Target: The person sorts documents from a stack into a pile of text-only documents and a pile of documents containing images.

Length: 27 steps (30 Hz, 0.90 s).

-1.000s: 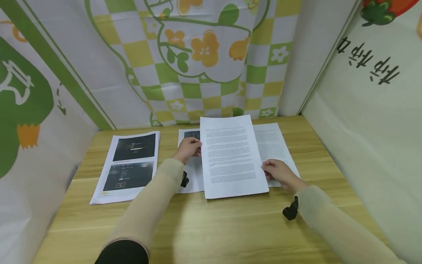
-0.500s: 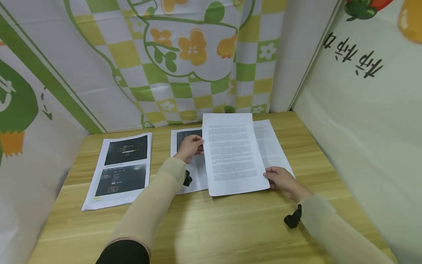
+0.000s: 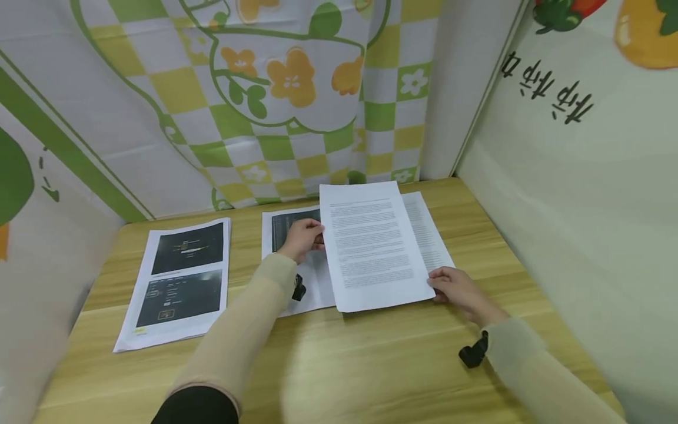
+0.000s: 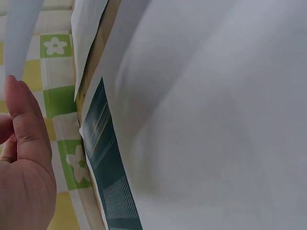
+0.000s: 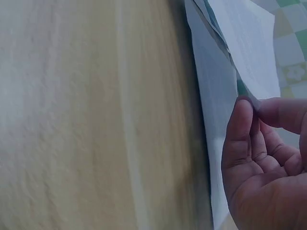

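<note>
A printed sheet of paper (image 3: 376, 247) with text is raised above the table at a slight tilt, with both hands on it. My left hand (image 3: 302, 240) pinches its left edge between thumb and fingers. At the lower right corner, my right hand (image 3: 461, 290) pinches the sheet, its thumb on the upper face in the right wrist view. Under the sheet, to the left, lies a page with a dark picture (image 3: 283, 228). Another text page (image 3: 428, 235) lies under its right side, partly covered. The left wrist view shows the page with the dark picture (image 4: 112, 167) below my hand.
A stack of pages (image 3: 182, 272) with two dark pictures lies at the left of the wooden table (image 3: 371, 371). Behind the table hangs a checked curtain (image 3: 296, 147). A pale wall (image 3: 582, 206) stands close on the right. Black wrist cameras (image 3: 473, 353) sit on both wrists.
Both hands have carried the sheet a little to the right over the table, covering more of the right page. The head view has turned right, so the table's pages appear farther left.
</note>
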Motion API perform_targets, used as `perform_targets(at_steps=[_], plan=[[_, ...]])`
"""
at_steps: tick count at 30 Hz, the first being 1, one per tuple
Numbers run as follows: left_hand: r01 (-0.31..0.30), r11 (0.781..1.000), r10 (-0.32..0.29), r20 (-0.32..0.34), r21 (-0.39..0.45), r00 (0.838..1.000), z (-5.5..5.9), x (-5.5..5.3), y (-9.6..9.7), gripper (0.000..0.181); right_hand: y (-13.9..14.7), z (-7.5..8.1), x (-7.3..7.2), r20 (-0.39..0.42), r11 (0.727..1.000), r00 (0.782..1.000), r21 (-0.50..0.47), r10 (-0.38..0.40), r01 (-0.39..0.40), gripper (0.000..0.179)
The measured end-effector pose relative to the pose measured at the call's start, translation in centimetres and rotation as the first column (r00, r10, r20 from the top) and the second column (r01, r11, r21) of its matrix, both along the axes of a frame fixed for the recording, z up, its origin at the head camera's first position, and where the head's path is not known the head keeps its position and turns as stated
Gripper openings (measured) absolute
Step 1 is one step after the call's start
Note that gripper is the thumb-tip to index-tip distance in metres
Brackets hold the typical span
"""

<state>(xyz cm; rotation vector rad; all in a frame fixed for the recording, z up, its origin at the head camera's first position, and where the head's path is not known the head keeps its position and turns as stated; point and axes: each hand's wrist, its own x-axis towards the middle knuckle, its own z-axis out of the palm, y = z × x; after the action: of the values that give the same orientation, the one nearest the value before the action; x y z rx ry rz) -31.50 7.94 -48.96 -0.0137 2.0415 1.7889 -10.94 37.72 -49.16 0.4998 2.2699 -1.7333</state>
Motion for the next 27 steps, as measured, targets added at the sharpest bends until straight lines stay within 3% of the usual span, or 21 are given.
perform_targets(at_steps=[6,12,17,23,27], plan=[[0.033,0.999,-0.033,-0.011,-0.005,0.999,-0.3,-0.1,2.2,0.022,1.0,0.4,0.1,-0.019,0.997,0.998,0.042,-0.058,0.058,0.028],[0.068,0.986,-0.072,-0.025,-0.154,0.997,-2.1,0.7,4.4,0.025,2.0,0.1,0.4,-0.033,0.998,0.998,0.024,-0.057,0.058,0.028],[0.039,0.974,-0.053,-0.056,-0.222,0.997,-2.7,0.5,5.4,0.024,2.7,-0.1,0.5,-0.029,0.996,0.997,0.050,-0.077,0.078,0.030],[0.057,0.979,-0.072,-0.072,-0.198,0.995,-2.0,0.2,6.9,0.024,3.7,0.0,1.0,-0.028,0.989,0.991,0.062,-0.132,0.133,0.033],[0.054,0.989,-0.062,-0.049,-0.136,0.997,-1.7,0.2,7.7,0.023,4.1,0.2,0.7,-0.033,0.989,0.991,0.075,-0.126,0.128,0.032]])
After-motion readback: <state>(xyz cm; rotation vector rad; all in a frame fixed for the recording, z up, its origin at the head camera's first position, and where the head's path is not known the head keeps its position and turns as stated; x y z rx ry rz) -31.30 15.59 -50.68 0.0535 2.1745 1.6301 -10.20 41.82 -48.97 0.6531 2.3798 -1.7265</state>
